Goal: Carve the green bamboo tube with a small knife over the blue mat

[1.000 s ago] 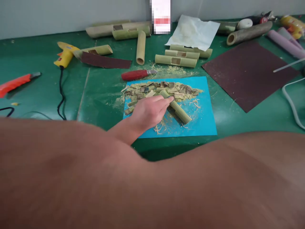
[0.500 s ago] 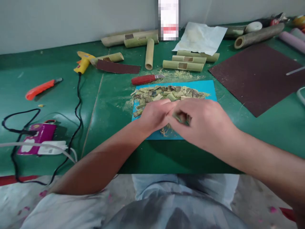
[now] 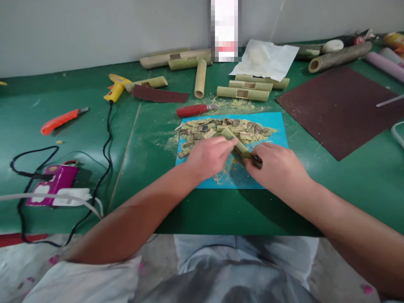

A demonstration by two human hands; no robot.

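A short green bamboo tube (image 3: pixel 240 148) slants across the middle of a blue sheet (image 3: pixel 202 183). My right hand (image 3: pixel 279 166) is closed round its near right end, where a dark opening shows. Farther up the tube, my left hand (image 3: pixel 210 155) grips it with bent fingers, thumb and forefinger pressed by a dark spot; whether they also pinch something small I cannot tell. Cut bamboo pieces (image 3: pixel 205 126) and pale shavings cover the back of the sheet. Just behind it lies a red-handled knife (image 3: pixel 192 110).
Notched bamboo tubes (image 3: pixel 243 93) and white paper (image 3: pixel 265 59) lie at the back. Dark brown sandpaper (image 3: pixel 339 113) is on the right, a narrow strip (image 3: pixel 160 94) on the left. Leftward are a yellow glue gun (image 3: pixel 116 87), an orange cutter (image 3: pixel 61 121) and a corded purple power strip (image 3: pixel 59 179).
My hands have drawn apart and lowered a little; the right moved toward me. The bamboo tube, mostly hidden by my fingers before, now shows between them. My view has tilted slightly.
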